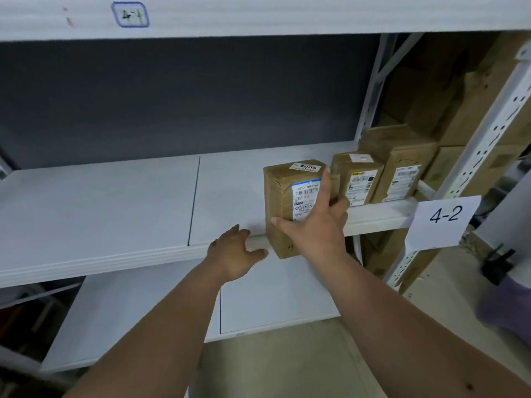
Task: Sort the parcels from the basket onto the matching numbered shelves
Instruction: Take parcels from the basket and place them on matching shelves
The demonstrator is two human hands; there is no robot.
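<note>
Right hand [314, 222] spread against parcel [290, 208], left hand [235, 251] loosely open beside it, two parcels [382, 178] apparently just right.

I see a brown taped parcel [283, 208] upright — overhanging the white shelf [115, 202] edge. White barcode label faces me.
</note>
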